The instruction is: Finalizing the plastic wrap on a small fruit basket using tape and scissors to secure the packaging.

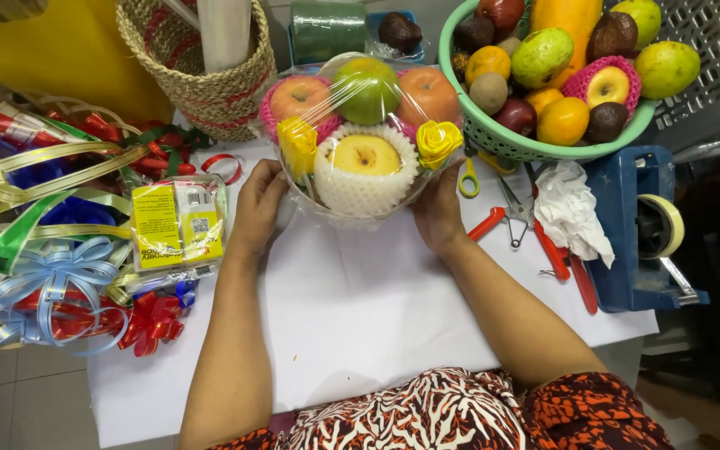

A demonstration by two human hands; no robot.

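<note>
Both hands, left hand [257,208] and right hand [438,212], have their grip clamped on the sides of a clear-film-wrapped round fruit bowl [364,137], resting on the white surface [360,308] before a green plastic fruit basket [527,146].

A white tabletop [360,317] fills the middle of the view, lit evenly and brightly with only soft shadows. Below its near-left corner, grey floor tiles [18,400] show with pale joints. Beyond the far-left corner stands a yellow surface [68,50], its kind unclear. Past the far-right corner lies a grey plastic grid panel [718,58], like the side of a crate. Off the right edge the space falls into dark shadow [710,350], where nothing can be made out.
</note>
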